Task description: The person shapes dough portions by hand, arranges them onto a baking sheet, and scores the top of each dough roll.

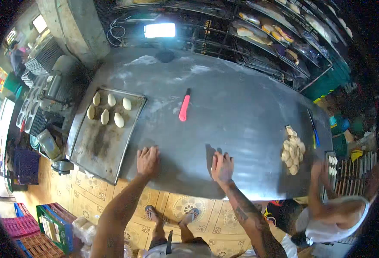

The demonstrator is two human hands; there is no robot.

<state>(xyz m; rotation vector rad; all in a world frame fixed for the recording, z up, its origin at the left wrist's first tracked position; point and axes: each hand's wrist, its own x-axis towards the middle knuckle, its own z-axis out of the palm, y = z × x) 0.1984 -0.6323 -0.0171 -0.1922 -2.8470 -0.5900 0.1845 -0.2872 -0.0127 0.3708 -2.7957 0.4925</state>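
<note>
Head view: left hand (148, 161) and right hand (222, 167) rest on the surface (245, 112), each grip released, apparently pausing. Dough pieces (119, 120) lie on the tray (112, 150) at left; taking the pink-handled tool (184, 107) would call for a forward reach.

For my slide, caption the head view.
Hands at a grey table bearing a rectangular metal tray holding six pale oval dough pieces.
</note>
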